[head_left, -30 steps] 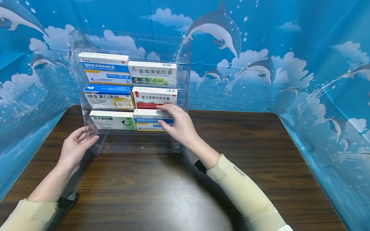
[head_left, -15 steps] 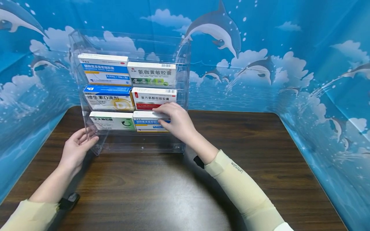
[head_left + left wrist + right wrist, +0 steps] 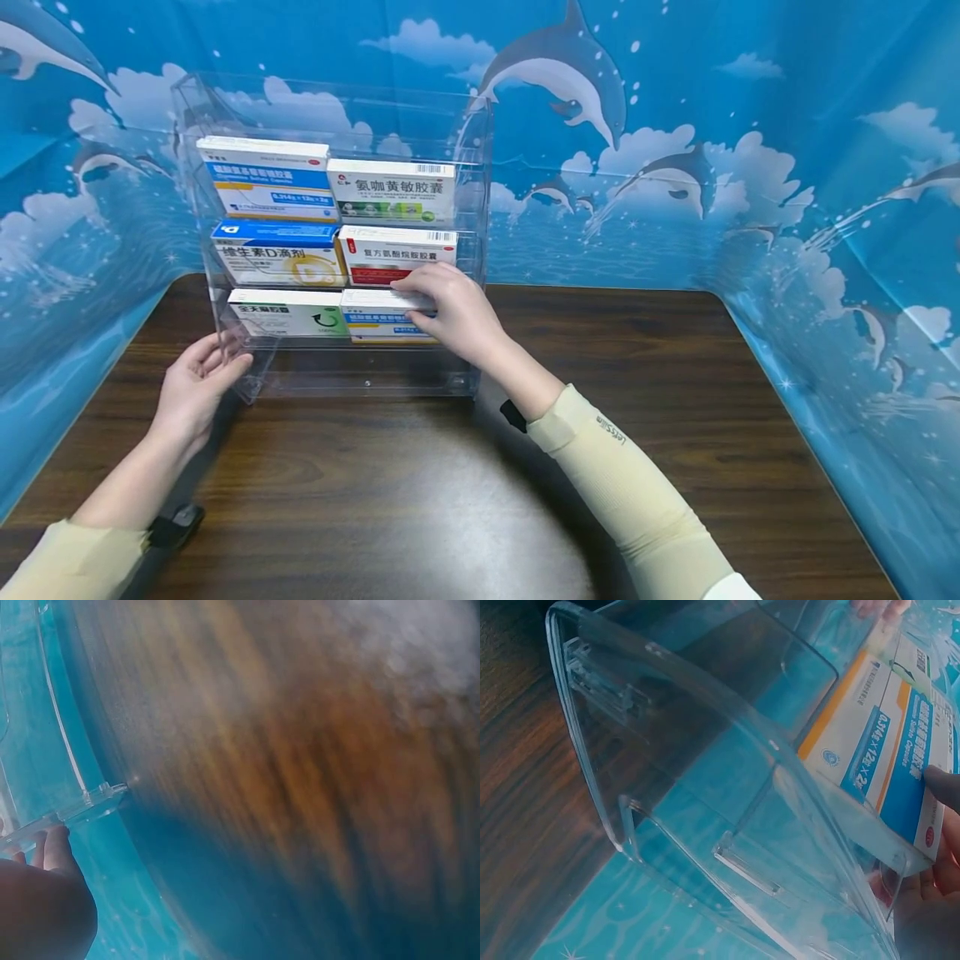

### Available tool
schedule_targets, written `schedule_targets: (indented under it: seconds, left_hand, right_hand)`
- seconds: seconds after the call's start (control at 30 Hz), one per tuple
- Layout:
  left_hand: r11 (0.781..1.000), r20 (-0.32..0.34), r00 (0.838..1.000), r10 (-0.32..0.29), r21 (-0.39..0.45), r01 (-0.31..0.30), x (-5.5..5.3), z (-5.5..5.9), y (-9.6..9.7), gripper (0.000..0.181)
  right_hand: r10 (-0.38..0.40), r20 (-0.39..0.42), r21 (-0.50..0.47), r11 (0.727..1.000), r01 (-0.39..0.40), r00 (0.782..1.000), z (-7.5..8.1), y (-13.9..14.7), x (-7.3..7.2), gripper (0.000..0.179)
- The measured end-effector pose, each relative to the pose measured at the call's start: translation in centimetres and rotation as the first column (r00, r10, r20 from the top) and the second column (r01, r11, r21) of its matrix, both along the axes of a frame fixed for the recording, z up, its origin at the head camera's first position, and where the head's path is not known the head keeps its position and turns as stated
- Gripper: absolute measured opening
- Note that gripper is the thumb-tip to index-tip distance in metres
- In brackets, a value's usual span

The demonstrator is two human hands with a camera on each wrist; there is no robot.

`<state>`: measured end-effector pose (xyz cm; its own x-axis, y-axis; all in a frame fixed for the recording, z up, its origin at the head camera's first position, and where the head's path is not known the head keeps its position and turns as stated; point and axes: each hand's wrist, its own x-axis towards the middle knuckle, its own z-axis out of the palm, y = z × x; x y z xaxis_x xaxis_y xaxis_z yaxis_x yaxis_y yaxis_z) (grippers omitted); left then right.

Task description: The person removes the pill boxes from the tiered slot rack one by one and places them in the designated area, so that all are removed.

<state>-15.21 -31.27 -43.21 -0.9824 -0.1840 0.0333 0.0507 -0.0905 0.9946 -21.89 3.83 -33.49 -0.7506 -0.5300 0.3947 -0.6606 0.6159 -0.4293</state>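
Head view: the left hand grips the rack low on its left; the right hand pinches the bottom-right box in the lowest filled tier. A crooked push or pull could jam it.

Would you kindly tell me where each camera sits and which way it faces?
Head: worn on the head, facing forward and down at a clear rack of medicine boxes on a table; the left hand, right hand and forearms show.
Left wrist: worn there, facing the rack's edge and the blurred table; part of the left hand shows at lower left.
Right wrist: worn there, facing the rack's side and a blue-and-white box; part of the right hand, pinching it, shows at right.
Shared: the head and right wrist views both show that box.
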Motion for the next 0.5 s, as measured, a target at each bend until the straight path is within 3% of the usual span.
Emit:
schedule_targets:
  seconds: [0.27,0.5]
  left_hand:
    - [1.0,-0.003,1.0,-0.003,-0.002,0.003,0.0,-0.1,0.0,0.037]
    - [0.998,-0.014,1.0,-0.009,0.061,0.009,0.1,-0.1,0.1,0.04]
  right_hand:
    - [0.004,-0.026,0.01,1.0,-0.004,1.0,0.5,0.2,-0.1,0.035]
    - [0.011,-0.029,-0.051,0.999,-0.012,1.0,2.5,0.6,0.1,0.034]
